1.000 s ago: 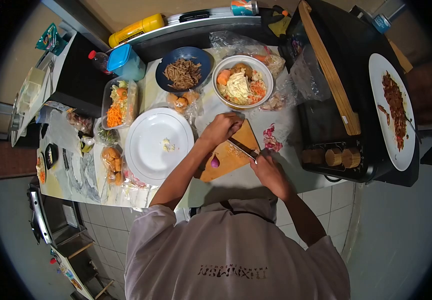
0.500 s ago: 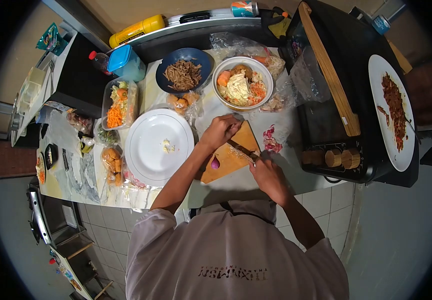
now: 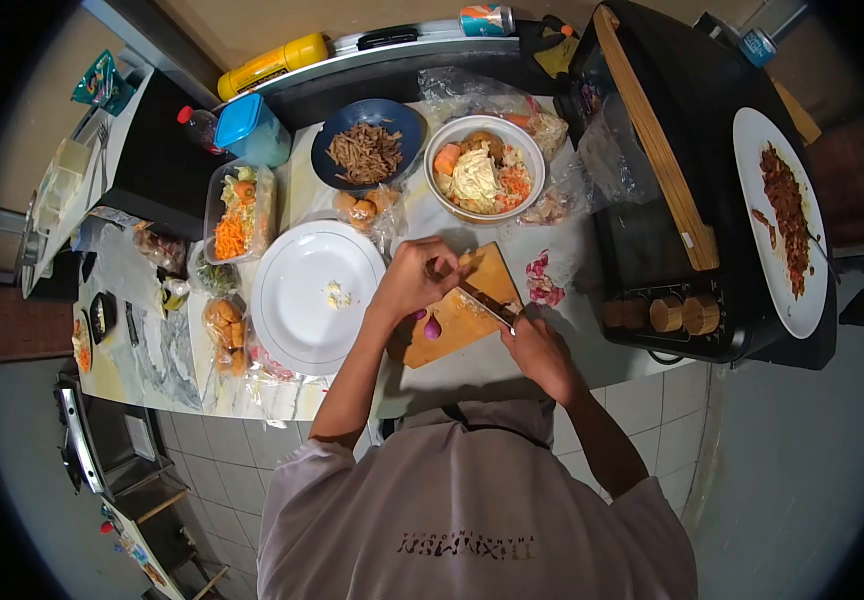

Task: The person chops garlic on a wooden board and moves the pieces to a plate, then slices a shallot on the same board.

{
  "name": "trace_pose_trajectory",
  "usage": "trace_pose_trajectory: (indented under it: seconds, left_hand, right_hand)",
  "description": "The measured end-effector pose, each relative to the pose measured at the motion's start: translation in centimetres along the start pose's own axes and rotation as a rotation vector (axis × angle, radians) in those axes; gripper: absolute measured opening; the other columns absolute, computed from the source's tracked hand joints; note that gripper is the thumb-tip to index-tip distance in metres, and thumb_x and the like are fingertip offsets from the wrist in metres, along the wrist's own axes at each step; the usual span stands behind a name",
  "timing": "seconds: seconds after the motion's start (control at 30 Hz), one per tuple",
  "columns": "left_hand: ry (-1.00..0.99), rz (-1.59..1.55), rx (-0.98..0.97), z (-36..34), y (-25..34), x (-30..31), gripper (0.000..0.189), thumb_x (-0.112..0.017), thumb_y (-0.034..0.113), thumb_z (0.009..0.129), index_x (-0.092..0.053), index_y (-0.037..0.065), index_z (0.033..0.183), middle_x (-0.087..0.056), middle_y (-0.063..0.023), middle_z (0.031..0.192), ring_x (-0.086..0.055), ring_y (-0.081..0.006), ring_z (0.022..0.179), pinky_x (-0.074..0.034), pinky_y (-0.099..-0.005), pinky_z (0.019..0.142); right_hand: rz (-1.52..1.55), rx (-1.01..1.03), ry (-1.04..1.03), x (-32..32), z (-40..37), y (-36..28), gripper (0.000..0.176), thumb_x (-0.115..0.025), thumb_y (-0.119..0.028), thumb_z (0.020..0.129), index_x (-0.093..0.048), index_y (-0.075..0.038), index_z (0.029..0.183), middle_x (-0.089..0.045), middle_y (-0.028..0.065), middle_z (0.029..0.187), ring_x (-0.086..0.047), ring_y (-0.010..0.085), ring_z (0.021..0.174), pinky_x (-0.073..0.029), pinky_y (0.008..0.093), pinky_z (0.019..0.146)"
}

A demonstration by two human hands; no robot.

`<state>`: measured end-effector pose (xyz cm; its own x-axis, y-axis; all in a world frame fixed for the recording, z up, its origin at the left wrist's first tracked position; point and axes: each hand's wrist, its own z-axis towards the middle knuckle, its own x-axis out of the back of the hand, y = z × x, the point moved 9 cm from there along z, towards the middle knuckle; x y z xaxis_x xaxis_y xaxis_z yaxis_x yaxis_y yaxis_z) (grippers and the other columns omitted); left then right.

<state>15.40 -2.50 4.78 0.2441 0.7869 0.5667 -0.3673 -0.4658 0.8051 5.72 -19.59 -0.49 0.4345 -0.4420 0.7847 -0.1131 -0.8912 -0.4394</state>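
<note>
A wooden cutting board (image 3: 482, 262) lies at a slant on the counter in front of me. My right hand (image 3: 540, 357) is closed round the handle of a knife (image 3: 485, 302), whose blade lies across the board. My left hand (image 3: 419, 280) is over the board's left edge, fingers curled together near the blade; what they hold, if anything, is too small to make out. A peeled-looking purple shallot (image 3: 433, 327) rests on the board below my left hand, with another purple piece beside it. Reddish peelings (image 3: 544, 280) lie right of the board.
A white plate (image 3: 297, 325) with small pale bits stands left. Behind are a blue bowl (image 3: 420, 122) of brown strips and a white bowl (image 3: 542, 185) of mixed food. A black oven (image 3: 642, 300) stands right, with an oval plate (image 3: 748, 130) on top.
My left hand has moved left and slightly down, away from the board's upper edge, uncovering a second purple piece. My right hand and the knife have barely moved.
</note>
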Motion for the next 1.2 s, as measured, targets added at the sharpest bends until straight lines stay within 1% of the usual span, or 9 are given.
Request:
trace_pose_trajectory:
  seconds: [0.1,0.2,0.23,0.3,0.5,0.57,0.67,0.83,1.2]
  left_hand:
    - [-0.113,0.012,0.115,-2.5,-0.8,-1.1,0.022,-0.071,0.004,0.072,-0.072,0.004,0.093,-0.064,-0.011,0.07,-0.06,-0.0204,0.062,-0.047,-0.0339,0.059]
    - [-0.207,0.108,0.218,-4.5,-0.8,-2.6,0.024,-0.066,0.009,0.074,-0.071,0.005,0.097,-0.066,-0.0157,0.075,-0.064,-0.0314,0.067,-0.052,-0.0398,0.064]
    - [-0.206,0.107,0.22,-4.9,-1.2,-3.1,0.024,-0.066,0.009,0.074,-0.071,0.005,0.097,-0.066,-0.0157,0.075,-0.064,-0.0314,0.067,-0.052,-0.0398,0.064]
    - [-0.09,0.213,0.006,-5.0,0.0,-3.1,0.022,-0.067,0.01,0.073,-0.071,0.005,0.094,-0.066,-0.0148,0.075,-0.065,-0.0298,0.071,-0.052,-0.0399,0.065]
    - [0.067,-0.014,0.037,-3.2,0.5,0.0,0.009,-0.067,0.005,0.07,-0.067,0.003,0.079,-0.056,-0.0115,0.065,-0.059,-0.0284,0.063,-0.048,-0.037,0.06]
    - [0.187,0.054,-0.083,-1.5,0.2,1.0,0.006,-0.066,0.004,0.073,-0.061,0.001,0.074,-0.052,-0.0122,0.063,-0.052,-0.0293,0.058,-0.044,-0.0358,0.058]
    - [0.13,0.001,-0.045,0.7,-1.3,0.4,0.008,-0.062,0.006,0.08,-0.059,-0.001,0.078,-0.055,-0.0129,0.064,-0.056,-0.0269,0.061,-0.045,-0.0354,0.061]
    - [-0.019,-0.079,0.06,1.8,-3.2,-2.8,0.015,-0.059,0.012,0.085,-0.058,-0.003,0.083,-0.061,-0.0183,0.076,-0.06,-0.0343,0.068,-0.047,-0.0397,0.065]
    - [-0.05,0.165,-0.046,1.3,-2.4,-3.9,0.013,-0.063,0.014,0.081,-0.055,0.003,0.08,-0.061,-0.014,0.075,-0.059,-0.0366,0.072,-0.047,-0.0425,0.065]
  right_hand:
    - [-0.028,0.0,-0.004,-0.2,0.1,0.3,0.038,-0.048,-0.036,0.096,-0.067,-0.003,0.095,-0.066,0.0242,0.09,-0.064,0.0439,0.088,-0.051,0.0507,0.077]
    - [-0.023,-0.018,-0.012,0.0,0.0,0.0,0.04,-0.048,-0.037,0.097,-0.067,-0.002,0.094,-0.066,0.0235,0.09,-0.064,0.044,0.088,-0.051,0.0516,0.079]
    - [-0.02,-0.029,-0.03,0.4,-0.1,-0.3,0.041,-0.048,-0.037,0.097,-0.067,-0.001,0.093,-0.066,0.0239,0.09,-0.064,0.044,0.089,-0.051,0.0516,0.079]
    - [-0.019,-0.041,-0.047,0.5,-0.2,-0.4,0.041,-0.047,-0.037,0.097,-0.066,-0.001,0.092,-0.066,0.0243,0.09,-0.064,0.044,0.089,-0.05,0.0516,0.08]
    - [-0.039,-0.021,-0.062,0.4,-0.5,-0.9,0.04,-0.047,-0.036,0.097,-0.065,-0.001,0.093,-0.065,0.0255,0.091,-0.063,0.0438,0.09,-0.051,0.0509,0.079]
    - [-0.026,-0.019,-0.049,-0.2,-0.9,-1.0,0.039,-0.046,-0.035,0.097,-0.065,-0.001,0.094,-0.065,0.0259,0.092,-0.063,0.0436,0.09,-0.05,0.0515,0.079]
    - [-0.041,-0.026,0.012,-0.7,-1.1,-0.8,0.038,-0.046,-0.034,0.098,-0.065,-0.001,0.093,-0.065,0.0252,0.092,-0.063,0.0441,0.089,-0.05,0.0517,0.078]
    - [-0.016,-0.057,-0.027,-0.5,-1.2,-0.7,0.039,-0.045,-0.035,0.098,-0.064,-0.002,0.095,-0.065,0.0239,0.092,-0.062,0.0441,0.09,-0.05,0.0509,0.079]
    - [-0.017,-0.021,0.028,-2.2,-0.9,0.7,0.039,-0.044,-0.035,0.099,-0.063,-0.001,0.094,-0.063,0.0246,0.097,-0.062,0.0435,0.091,-0.049,0.0507,0.079]
